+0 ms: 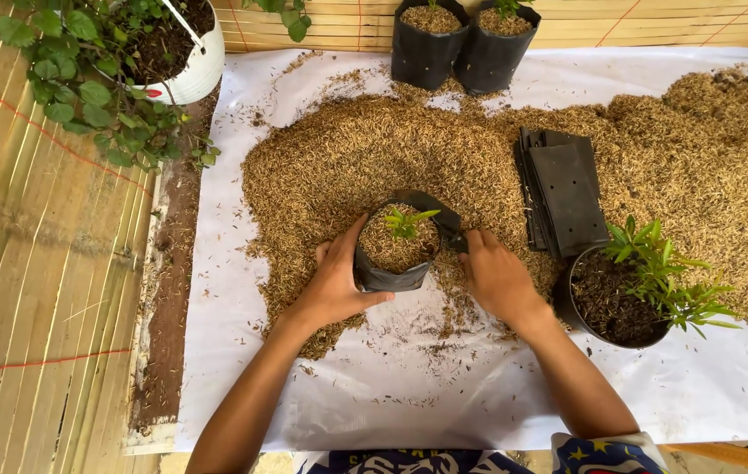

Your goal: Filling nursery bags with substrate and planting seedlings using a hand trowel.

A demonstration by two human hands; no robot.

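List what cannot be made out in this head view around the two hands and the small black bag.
- Right hand fingertips: hidden behind the husk-filled small black plastic grow bag.
- Left hand palm: pressed to the bag, unseen.
- Seedling roots: buried under husk.
- White hanging pot: cut off by the top edge, screened by leaves.

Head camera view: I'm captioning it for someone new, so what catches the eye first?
A broad heap of tan husks covers the white sheet. At its centre the left hand grips a small black grow bag holding a seedling, the right hand beside it. A leafy plant in a dark pot stands at right.
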